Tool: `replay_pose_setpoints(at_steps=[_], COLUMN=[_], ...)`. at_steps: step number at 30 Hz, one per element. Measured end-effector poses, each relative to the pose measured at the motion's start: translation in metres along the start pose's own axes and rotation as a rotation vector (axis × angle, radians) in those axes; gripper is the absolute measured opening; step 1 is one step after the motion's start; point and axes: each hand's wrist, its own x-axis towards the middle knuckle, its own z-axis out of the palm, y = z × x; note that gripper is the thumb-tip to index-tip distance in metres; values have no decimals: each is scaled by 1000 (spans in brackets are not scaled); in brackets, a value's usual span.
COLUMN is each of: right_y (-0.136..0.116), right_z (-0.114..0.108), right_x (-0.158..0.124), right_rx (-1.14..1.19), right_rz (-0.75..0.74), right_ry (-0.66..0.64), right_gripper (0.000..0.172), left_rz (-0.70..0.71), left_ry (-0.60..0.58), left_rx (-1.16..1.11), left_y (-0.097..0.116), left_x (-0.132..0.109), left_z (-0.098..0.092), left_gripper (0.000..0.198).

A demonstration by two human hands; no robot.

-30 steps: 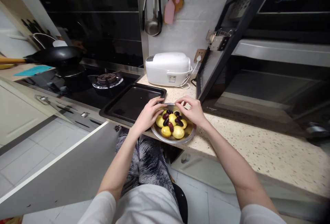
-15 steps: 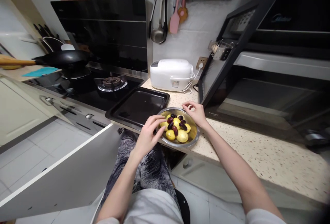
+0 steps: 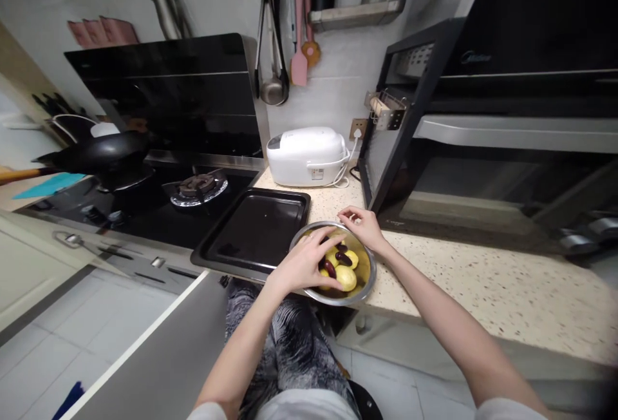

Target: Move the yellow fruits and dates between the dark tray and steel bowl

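Note:
A metal bowl (image 3: 371, 278) sits on the counter, near its front edge. In it are several round yellow pieces (image 3: 346, 277), like small peeled potatoes or fruit, with several dark purple-red oval fruits (image 3: 330, 268) on top. My left hand (image 3: 311, 259) reaches over the bowl's left side, thumb and fingers spread around the contents and hiding part of them. Its thumb lies beside the front yellow piece; whether it touches is unclear. At the far right rim, my right hand (image 3: 364, 227) has curled fingers on the bowl's edge.
A black baking tray (image 3: 255, 227) lies left of the bowl, partly beside the gas hob (image 3: 197, 188). Behind stands a white rice cooker (image 3: 309, 156). A large black oven (image 3: 483, 194) is at the right. An open cabinet door (image 3: 159, 355) juts out at the lower left.
My left hand has moved right and further over the bowl, covering more of the contents. My right hand stays at the rim. The view has shifted slightly.

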Motion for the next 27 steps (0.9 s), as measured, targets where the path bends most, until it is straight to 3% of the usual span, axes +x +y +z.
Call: replay_pose_setpoints(at_steps=[5, 17, 27], right_y=[-1, -1, -5], right_z=[1, 4, -1], right_x=[-1, -7, -7], right_rx=[24, 65, -10], right_rz=[35, 86, 65], right_ry=[-1, 7, -28], right_gripper=[19, 16, 18], left_rz=[64, 158, 102], left_ry=[-166, -263, -184], left_rx=[114, 262, 377], left_y=[-5, -9, 4], left_x=[19, 31, 32], left_z=[4, -3, 5], left_gripper=[89, 50, 36])
